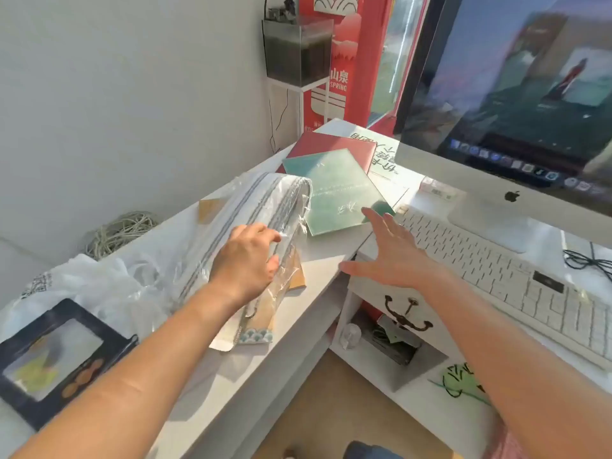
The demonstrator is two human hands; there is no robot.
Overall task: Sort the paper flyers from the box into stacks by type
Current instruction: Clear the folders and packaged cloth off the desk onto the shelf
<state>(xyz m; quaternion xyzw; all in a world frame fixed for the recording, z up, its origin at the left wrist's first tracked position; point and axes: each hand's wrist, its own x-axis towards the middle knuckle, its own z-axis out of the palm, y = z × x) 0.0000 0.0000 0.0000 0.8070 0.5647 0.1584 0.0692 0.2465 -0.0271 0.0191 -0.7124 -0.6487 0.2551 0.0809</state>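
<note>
The green flyer (334,193) lies flat on the white desk (318,270), a bit far from the person and in the middle of the view. It sits on top of a red flyer (331,145), and a white sheet (385,157) with big writing peeks out on their right. The three make one messy pile, not tidy stacks, so the sorting looks like it has hardly begun. (I cannot see any box in this view.)

The green flyer's long side runs from far to near and leans a little to the right. Its near right corner points at the right hand (394,250). That hand is flat, with its fingers spread and holding nothing. Its fingertips are just beside that corner, so I think this is the hand to take the flyer. It only needs to go a little farther and a little left.

The left hand (246,256) is busy. Its fingers and thumb curl round a clear packet (265,200) with a striped cloth inside, just left of the green flyer. The packet's far end touches or covers the flyer's left edge, so it may get in the way.

A keyboard (496,270) and a big screen (513,94) are to the right. A plastic bag (99,283) lies near on the left.
</note>
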